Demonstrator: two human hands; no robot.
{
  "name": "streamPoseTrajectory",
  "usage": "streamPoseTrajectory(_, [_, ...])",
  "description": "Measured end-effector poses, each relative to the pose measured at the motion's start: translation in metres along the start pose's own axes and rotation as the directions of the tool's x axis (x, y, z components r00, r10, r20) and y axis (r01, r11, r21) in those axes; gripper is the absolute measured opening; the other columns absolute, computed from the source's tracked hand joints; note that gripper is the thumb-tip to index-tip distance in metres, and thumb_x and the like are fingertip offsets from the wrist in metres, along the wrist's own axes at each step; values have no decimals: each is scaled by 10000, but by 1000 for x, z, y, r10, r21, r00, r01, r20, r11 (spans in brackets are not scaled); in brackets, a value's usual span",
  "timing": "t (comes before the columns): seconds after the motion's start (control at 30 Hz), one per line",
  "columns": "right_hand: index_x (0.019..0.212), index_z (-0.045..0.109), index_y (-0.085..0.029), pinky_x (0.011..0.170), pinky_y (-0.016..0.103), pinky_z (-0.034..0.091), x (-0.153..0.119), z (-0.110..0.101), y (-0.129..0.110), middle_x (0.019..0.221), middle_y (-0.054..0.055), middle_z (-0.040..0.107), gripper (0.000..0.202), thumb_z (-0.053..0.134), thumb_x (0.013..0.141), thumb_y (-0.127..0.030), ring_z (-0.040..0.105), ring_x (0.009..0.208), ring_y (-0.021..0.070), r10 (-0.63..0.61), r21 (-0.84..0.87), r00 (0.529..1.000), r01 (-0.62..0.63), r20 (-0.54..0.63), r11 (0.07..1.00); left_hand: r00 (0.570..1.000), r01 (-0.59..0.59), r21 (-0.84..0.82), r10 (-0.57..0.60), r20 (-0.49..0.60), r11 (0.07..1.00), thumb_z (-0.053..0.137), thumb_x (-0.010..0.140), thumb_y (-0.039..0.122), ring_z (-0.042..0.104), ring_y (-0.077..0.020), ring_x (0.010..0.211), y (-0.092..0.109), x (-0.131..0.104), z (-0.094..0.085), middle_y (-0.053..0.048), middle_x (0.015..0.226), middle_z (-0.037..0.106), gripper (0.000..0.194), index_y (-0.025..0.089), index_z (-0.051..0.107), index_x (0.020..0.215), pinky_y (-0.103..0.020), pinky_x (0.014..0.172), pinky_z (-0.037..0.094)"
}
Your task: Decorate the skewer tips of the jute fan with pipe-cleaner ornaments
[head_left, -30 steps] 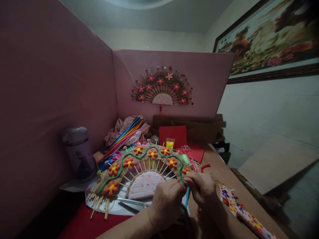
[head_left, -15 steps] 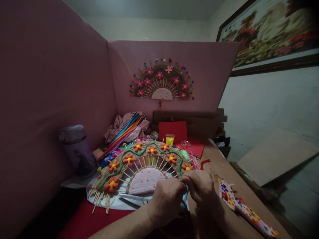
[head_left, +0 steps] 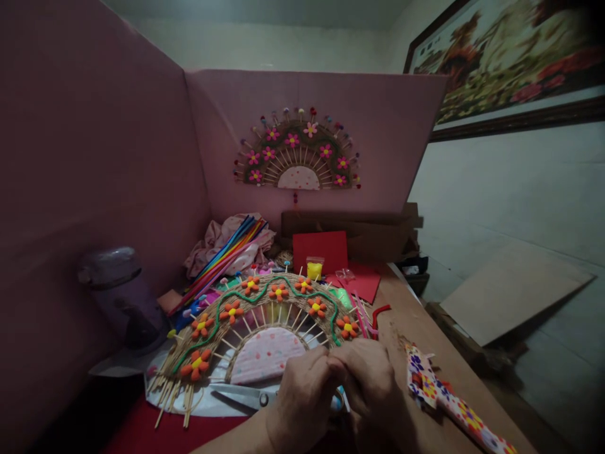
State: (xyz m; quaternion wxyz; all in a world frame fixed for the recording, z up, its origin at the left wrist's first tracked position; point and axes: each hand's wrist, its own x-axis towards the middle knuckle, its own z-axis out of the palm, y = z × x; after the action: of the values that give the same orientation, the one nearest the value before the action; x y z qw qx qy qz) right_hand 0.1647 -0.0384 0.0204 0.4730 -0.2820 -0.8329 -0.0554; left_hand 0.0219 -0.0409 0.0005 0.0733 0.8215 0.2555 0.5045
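Observation:
My left hand (head_left: 301, 392) and my right hand (head_left: 371, 377) meet in front of the right end of a fan-shaped craft piece (head_left: 286, 280). Both are closed, fingertips pinched together; whatever is between them is hidden. The fan has a twine-wrapped arch on thin sticks, orange clay flowers (head_left: 231, 311), a wavy green strip (head_left: 252, 295) and a half-round spotted white centre (head_left: 269, 358). Just left of my left hand lies a pair of scissors (head_left: 239, 394), its handles partly covered by my hands.
A similar fan (head_left: 293, 140) with pink flowers hangs on the pink panel behind. Coloured pipe cleaners (head_left: 227, 258) lie at back left, near a purple bottle (head_left: 125, 302). Red card (head_left: 319, 251) stands behind a yellow packet (head_left: 314, 268). A flower-patterned strip (head_left: 454, 403) lies at right.
My hands have drawn closer together and slightly lower, their fingertips now touching. The whole view has shifted, so the surroundings sit a little further left.

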Motion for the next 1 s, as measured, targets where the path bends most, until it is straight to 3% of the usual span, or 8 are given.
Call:
streamPoseTrajectory(0.37, [707, 480, -194, 554, 249, 322, -4, 8, 2, 548, -19, 517, 232, 408, 915, -265, 480, 509, 114, 70, 0, 995, -70, -71, 998, 1000, -18, -20, 18, -6, 1000, 266, 945, 255, 493, -115, 513, -4, -3, 4, -29, 568, 556, 349, 170, 501, 701, -222, 492, 354])
streamPoseTrajectory(0.87, [635, 478, -182, 536, 260, 267, -8, 8, 8, 510, -18, 481, 240, 462, 874, -169, 438, 486, 110, 28, -33, 995, -31, -92, 999, 997, -4, -14, 5, 77, 1000, 347, 901, 184, 486, -123, 534, -5, -2, 0, -20, 595, 543, 221, 177, 475, 721, -240, 522, 340])
streamPoseTrajectory(1.0, [618, 475, -181, 534, 256, 269, -7, 7, 8, 501, -19, 474, 258, 473, 877, -169, 431, 483, 108, 20, -78, 991, -30, -134, 997, 998, 58, 41, -60, 36, 997, 372, 897, 221, 499, -136, 551, -9, -4, -2, -29, 599, 547, 224, 170, 507, 725, -255, 543, 349])
